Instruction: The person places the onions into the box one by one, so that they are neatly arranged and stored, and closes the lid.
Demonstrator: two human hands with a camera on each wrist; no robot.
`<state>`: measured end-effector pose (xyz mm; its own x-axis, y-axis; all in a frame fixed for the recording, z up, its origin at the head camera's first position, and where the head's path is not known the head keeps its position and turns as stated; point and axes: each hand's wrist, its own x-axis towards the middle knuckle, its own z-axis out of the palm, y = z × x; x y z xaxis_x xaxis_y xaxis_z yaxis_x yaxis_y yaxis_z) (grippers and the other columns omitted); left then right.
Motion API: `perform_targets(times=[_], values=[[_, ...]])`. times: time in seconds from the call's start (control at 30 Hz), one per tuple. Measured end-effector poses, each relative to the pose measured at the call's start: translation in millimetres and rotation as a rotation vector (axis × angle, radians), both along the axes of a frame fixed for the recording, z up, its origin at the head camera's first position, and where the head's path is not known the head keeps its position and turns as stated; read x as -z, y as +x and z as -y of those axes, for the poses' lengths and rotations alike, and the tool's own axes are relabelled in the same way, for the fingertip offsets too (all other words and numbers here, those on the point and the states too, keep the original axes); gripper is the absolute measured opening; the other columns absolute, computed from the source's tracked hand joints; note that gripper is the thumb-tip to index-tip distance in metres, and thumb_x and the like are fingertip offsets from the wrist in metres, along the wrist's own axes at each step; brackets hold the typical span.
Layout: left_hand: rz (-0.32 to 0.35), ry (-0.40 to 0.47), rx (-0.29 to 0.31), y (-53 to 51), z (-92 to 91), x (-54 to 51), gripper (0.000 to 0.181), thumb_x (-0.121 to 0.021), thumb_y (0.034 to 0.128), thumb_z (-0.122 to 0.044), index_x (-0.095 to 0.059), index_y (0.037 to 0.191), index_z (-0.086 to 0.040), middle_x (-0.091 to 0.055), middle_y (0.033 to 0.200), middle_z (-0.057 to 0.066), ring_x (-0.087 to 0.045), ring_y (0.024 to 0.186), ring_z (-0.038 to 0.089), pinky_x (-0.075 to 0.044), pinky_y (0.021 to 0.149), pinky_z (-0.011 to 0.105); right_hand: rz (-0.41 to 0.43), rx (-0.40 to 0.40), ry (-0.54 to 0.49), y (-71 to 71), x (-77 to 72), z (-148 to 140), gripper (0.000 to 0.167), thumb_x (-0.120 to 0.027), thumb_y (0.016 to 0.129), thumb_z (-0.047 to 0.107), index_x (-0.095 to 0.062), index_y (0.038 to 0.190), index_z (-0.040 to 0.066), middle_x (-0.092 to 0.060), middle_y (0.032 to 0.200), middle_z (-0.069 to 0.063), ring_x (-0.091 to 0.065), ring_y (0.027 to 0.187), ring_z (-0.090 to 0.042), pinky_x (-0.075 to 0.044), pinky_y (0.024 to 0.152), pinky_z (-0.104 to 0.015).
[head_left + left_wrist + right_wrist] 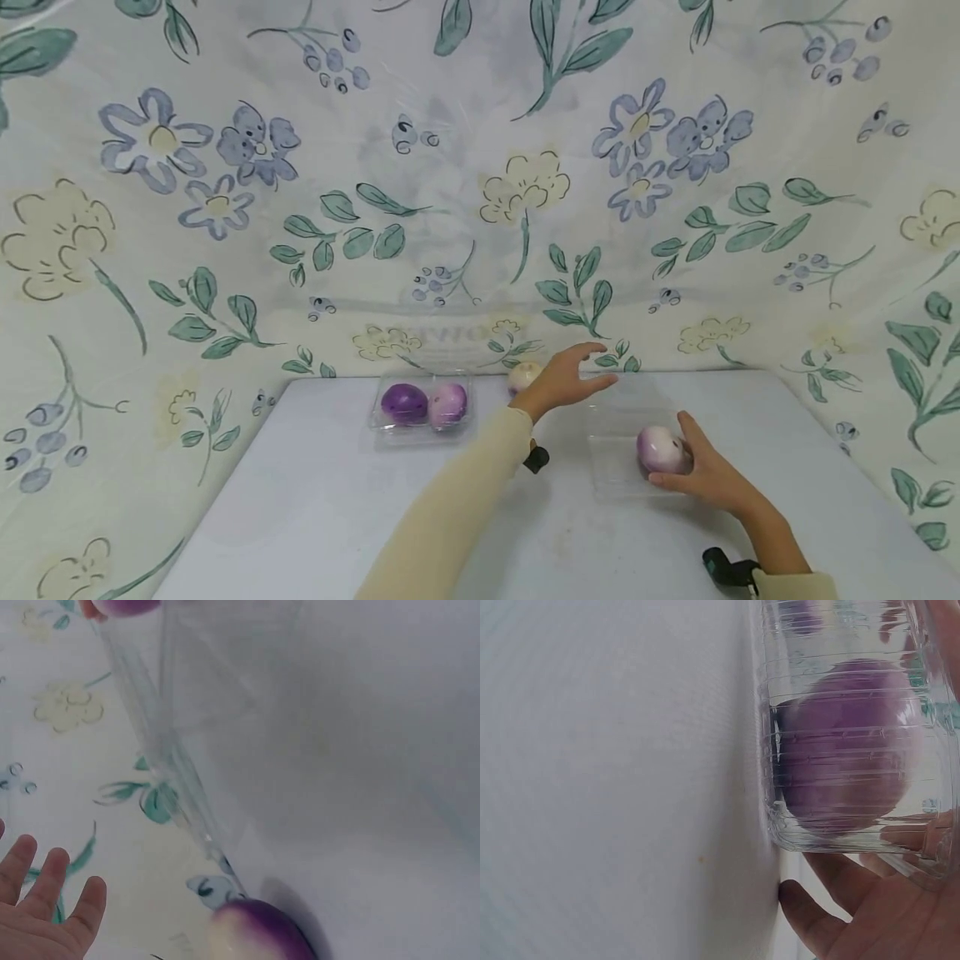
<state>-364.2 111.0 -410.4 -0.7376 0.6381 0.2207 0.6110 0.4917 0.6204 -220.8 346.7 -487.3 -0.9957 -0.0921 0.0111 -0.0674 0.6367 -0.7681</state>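
In the head view, a white-purple onion sits at the right end of a clear plastic container. My right hand spans that end, thumb at the near side. Through the ribbed wall in the right wrist view, the onion shows purple, with my right hand around the container's end, a fingertip low by the table. Reaching beyond the container's left back corner, my left hand holds nothing, its fingers spread; the left wrist view shows this hand beside blurred clear plastic.
At the back left, another clear container holds a dark purple onion and a lighter purple one. A pale onion stands behind my left wrist. Floral cloth hangs along the table's back edge.
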Motion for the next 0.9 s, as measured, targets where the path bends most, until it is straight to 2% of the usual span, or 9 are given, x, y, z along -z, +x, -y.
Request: perform_targets(times=[0.07,0.23,0.37,0.57,0.73,0.9], values=[[0.002,0.004,-0.025,-4.9,4.3,2.5,0.06,-0.064,0.0943,-0.043,-0.049,0.145,-0.014,-0.05,0.15,0.001,-0.051,0.135,0.023,-0.045,0.109,0.038,-0.009,0.002,-0.003,-0.6,0.2,-1,0.121,-0.079,0.082,0.034,0.008,0.153,-0.01,0.003,0.159,-0.037,-0.015,0.142,-0.06,-0.017,0.111,-0.073],[0.066,0.044,-0.09,-13.5,16.6,8.0,0.061,-0.066,0.0926,-0.045,-0.05,0.144,-0.015,-0.052,0.148,0.001,-0.051,0.135,0.024,-0.046,0.107,0.043,-0.017,0.008,0.004,-0.5,-0.1,-2,0.121,-0.079,0.082,0.035,0.007,0.153,-0.009,0.003,0.16,-0.036,-0.016,0.142,-0.059,-0.016,0.112,-0.072],[0.084,0.034,-0.126,-18.5,26.7,10.7,0.061,-0.065,0.0925,-0.047,-0.051,0.144,-0.017,-0.051,0.149,0.001,-0.048,0.138,0.024,-0.043,0.111,0.044,-0.011,0.011,0.01,0.0,-0.1,0,0.121,-0.079,0.081,0.036,0.006,0.154,-0.009,0.004,0.16,-0.036,-0.017,0.142,-0.059,-0.016,0.113,-0.071],[0.089,0.03,-0.162,-25.8,38.6,16.8,0.06,-0.066,0.0925,-0.045,-0.054,0.14,-0.012,-0.05,0.15,0.005,-0.041,0.143,0.024,-0.035,0.117,0.044,0.003,0.015,0.028,-0.8,0.0,0,0.121,-0.079,0.082,0.038,0.007,0.154,-0.008,0.005,0.16,-0.036,-0.016,0.142,-0.059,-0.016,0.113,-0.071],[0.083,0.007,-0.19,-32.0,45.0,22.8,0.06,-0.067,0.0915,-0.044,-0.055,0.138,-0.01,-0.051,0.149,0.007,-0.043,0.141,0.027,-0.036,0.116,0.045,0.019,0.019,0.043,-0.6,0.6,0,0.122,-0.078,0.081,0.04,0.007,0.154,-0.008,0.006,0.16,-0.036,-0.017,0.143,-0.059,-0.017,0.113,-0.07],[0.054,-0.011,-0.202,-37.9,47.8,24.4,0.058,-0.067,0.0907,-0.045,-0.057,0.136,-0.01,-0.053,0.147,0.009,-0.045,0.139,0.029,-0.036,0.116,0.045,0.025,0.015,0.04,-1.1,0.3,0,0.122,-0.078,0.081,0.04,0.007,0.154,-0.008,0.007,0.16,-0.036,-0.016,0.142,-0.059,-0.016,0.113,-0.07]])
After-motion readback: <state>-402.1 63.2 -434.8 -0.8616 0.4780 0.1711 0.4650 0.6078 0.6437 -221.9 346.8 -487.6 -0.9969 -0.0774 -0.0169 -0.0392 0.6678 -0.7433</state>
